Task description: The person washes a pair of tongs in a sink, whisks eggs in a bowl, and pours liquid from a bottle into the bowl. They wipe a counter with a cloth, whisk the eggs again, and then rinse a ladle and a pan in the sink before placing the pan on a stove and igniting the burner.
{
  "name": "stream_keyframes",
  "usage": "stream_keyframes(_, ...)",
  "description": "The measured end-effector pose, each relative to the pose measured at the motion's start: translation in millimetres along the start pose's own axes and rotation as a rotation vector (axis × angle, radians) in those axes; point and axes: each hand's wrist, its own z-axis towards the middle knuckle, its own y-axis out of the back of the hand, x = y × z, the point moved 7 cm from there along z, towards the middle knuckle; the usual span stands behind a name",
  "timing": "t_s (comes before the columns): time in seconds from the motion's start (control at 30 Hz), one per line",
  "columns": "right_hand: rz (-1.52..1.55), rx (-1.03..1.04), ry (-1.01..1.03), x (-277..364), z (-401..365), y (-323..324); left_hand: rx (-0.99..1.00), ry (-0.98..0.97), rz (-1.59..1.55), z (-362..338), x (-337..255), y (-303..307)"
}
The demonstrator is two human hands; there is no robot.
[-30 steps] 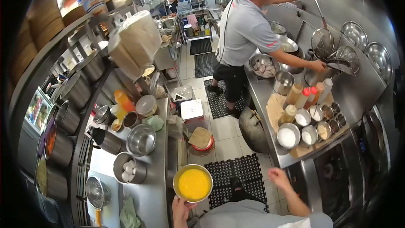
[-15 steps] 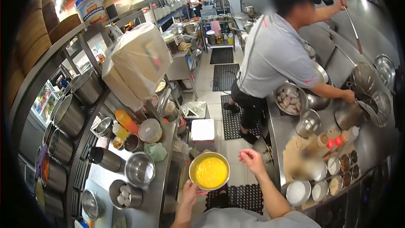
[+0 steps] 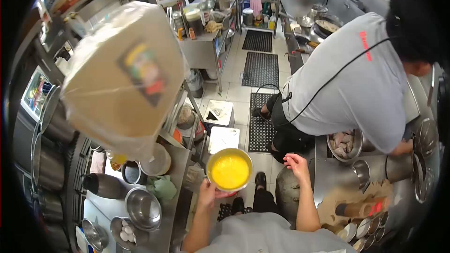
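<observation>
My left hand (image 3: 209, 195) grips the lower left rim of a round metal bowl (image 3: 210, 181), held in front of my body. Yellow beaten egg (image 3: 230, 170) with small bubbles on top fills much of it. My right hand (image 3: 297, 166) is raised to the right of the bowl, apart from it. Its fingers are loosely curled, and nothing shows between them. On the counter at left, a metal pot (image 3: 115, 234) holds several eggs (image 3: 126, 231), beside a shiny metal bowl (image 3: 143, 209).
A co-worker in a grey shirt (image 3: 347, 79) leans over the counter at right, near a bowl of raw meat (image 3: 358, 151). A plastic-wrapped box (image 3: 103, 61) juts out at upper left. White bins (image 3: 223, 138) and black mats (image 3: 260, 69) lie along the aisle.
I have stepped forward, and the wrapped box looms larger. The co-worker has bent lower and no longer holds the ladle up. My left hand still holds the bowl.
</observation>
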Motion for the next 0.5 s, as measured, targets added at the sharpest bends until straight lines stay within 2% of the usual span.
stream_keyframes(0.1, -0.044, -0.065, 0.011, -31, 44, 30, -0.039, -0.05, -0.023, 51, -23, -14)
stream_keyframes(0.13, -0.072, -0.069, 0.09, -42, 62, 37, -0.047, -0.058, -0.036, 66, -34, -21)
stream_keyframes(0.23, -0.015, -0.096, -0.031, -58, 100, 58, -0.087, -0.16, -0.087, 112, -84, -68)
stream_keyframes(0.33, -0.069, -0.096, 0.029, -80, 131, 85, -0.134, -0.23, -0.072, 157, -121, -101)
stream_keyframes(0.43, -0.252, -0.228, -0.14, -73, 136, 111, -0.144, -0.215, -0.043, 198, -150, -130)
stream_keyframes(0.5, -0.297, -0.265, -0.039, -108, 137, 129, -0.129, -0.204, -0.042, 231, -163, -147)
